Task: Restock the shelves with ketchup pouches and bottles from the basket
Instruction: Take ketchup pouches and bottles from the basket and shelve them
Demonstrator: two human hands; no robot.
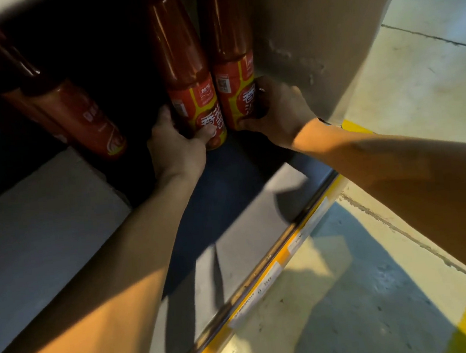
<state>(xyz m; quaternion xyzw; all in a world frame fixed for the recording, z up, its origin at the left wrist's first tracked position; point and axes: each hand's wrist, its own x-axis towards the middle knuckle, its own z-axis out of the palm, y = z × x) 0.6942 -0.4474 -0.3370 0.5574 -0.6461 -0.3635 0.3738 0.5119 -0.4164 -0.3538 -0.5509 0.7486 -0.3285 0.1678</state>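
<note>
A: Position of the task's things?

B: Two ketchup bottles on the shelf (242, 192), deep in its right end, hard against the grey side wall (312, 40). Right bottle (231, 62) nearest that wall; left bottle (188, 75) touching it on the side away from the wall. Both upright on their bases, long axes running up toward the shelf above, labels facing out.

A: State of the hands?

B: Left hand (176, 144) curled round the base of the left bottle, thumb across the front of the label, fingers behind. Right hand (275, 109) wrapped round the base of the right bottle, wedged between bottle and side wall. Both gripping low, below the label's middle.

A: Relation governing the next move?

B: Bottles directly ahead of the hands, further into the shelf. Each hand on its own bottle, neither nearer. Judged: placement nearly done; release and straight withdrawal toward the shelf edge (263, 270) likely next. Little room for the right hand beside the wall; some risk of tipping the tall, narrow bottle on the way out.

A: Anything else on the shelf?

B: More bottles (78, 114) well away from the wall, in shadow, appearing tilted. Basket not in view.
</note>
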